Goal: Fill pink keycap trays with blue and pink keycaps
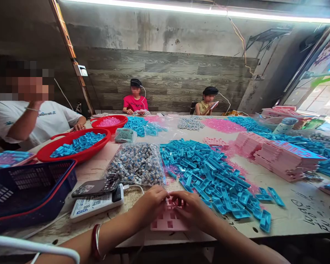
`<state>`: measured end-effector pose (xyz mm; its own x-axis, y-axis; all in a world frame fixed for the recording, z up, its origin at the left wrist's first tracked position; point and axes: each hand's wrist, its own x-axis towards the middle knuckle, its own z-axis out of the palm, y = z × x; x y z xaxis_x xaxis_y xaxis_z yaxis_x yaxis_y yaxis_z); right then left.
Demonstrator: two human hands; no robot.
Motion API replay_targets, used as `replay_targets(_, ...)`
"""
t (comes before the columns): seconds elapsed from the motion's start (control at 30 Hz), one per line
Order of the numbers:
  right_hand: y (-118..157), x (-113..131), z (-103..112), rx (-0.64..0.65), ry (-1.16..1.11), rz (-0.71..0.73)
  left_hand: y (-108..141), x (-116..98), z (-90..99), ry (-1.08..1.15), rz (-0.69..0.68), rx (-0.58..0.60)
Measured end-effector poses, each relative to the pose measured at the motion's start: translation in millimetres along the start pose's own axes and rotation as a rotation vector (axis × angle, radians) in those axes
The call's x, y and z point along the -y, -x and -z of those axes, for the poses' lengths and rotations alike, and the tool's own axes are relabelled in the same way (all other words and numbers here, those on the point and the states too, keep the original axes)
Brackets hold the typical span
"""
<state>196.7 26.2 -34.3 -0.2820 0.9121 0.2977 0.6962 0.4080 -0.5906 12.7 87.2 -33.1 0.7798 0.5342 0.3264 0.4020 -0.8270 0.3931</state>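
At the table's near edge lies a pink plastic plate (177, 225) with rows of square holes. My left hand (150, 205) has its fingers drawn together at the plate's upper left edge, gripping it. Over the upper right part of the plate, my right hand (195, 211) is closed with curled fingers; what they pinch is hidden. Just beyond my hands spreads a heap of blue plastic pieces (206, 168), long trough-like ones among them. Left of that heap, a clear bag (137, 163) holds many small grey-white parts with blue bits.
Stacked pink plates (283, 161) stand at right. A phone (96, 187) rests on a white power bank (99, 207), left. Beyond are a dark blue basket (30, 194) and a red basin (100, 146) of blue pieces. Three people (136, 102) sit around the table.
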Motion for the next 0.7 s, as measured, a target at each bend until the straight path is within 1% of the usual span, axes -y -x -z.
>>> replay_targets(0.13, -1, 0, 3, 0.000, 0.021, -0.015, 1, -2, 0.7, 0.010, 0.000, 0.015)
replay_targets(0.27, 0, 0, 1, -0.002, 0.029, -0.016, 1, -5, 1.0, -0.028, -0.002, 0.054)
replay_targets(0.43, 0, 1, 1, 0.005, 0.009, -0.022, -3, -8, 4.1, -0.034, 0.056, 0.099)
replay_targets(0.57, -1, 2, 2, 0.026, 0.013, -0.046, -6, -10, 5.7, -0.052, 0.102, 0.097)
replay_targets(0.7, -1, -2, -2, 0.033, -0.004, -0.048, -6, -13, 6.5, -0.077, 0.129, 0.112)
